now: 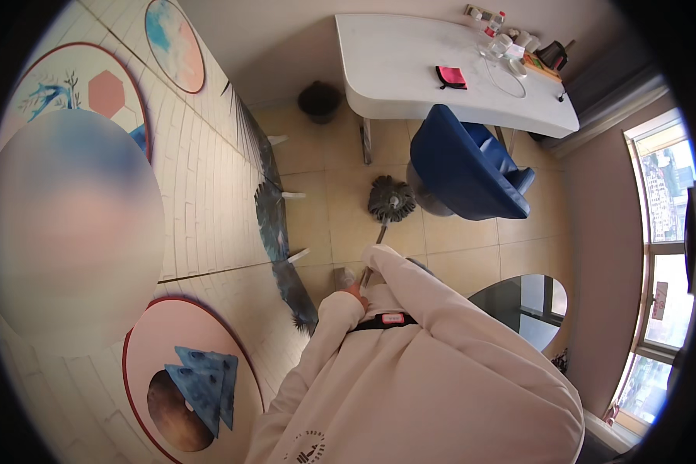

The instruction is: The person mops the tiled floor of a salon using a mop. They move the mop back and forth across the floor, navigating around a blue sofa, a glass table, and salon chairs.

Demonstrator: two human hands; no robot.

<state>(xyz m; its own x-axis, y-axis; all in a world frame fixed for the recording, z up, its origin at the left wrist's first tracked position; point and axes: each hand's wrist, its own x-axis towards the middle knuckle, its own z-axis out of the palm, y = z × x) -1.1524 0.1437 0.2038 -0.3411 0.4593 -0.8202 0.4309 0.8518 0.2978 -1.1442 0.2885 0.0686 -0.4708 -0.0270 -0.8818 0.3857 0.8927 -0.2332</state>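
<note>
A mop with a dark grey fringed head [391, 198] rests on the tiled floor in front of me. Its metal handle [381, 234] runs back towards my waist. My left hand [358, 294] is closed around the handle near my body. The right sleeve ends over the handle farther up; it covers my right hand, so the grip there cannot be made out. Just right of the mop head stands a blue padded chair [467, 168] with a round metal base [435, 200]. A small grey and clear object [344, 278], not clearly identifiable, lies by my left hand.
A white curved desk [394, 58] holds a pink and black cloth [452, 77], a bottle [495, 24], cups and a kettle [552, 55]. Beneath its left end is a black bin [319, 102]. Decorated wall panels with white feet [294, 195] line the left; a mirror [525, 310] is at right.
</note>
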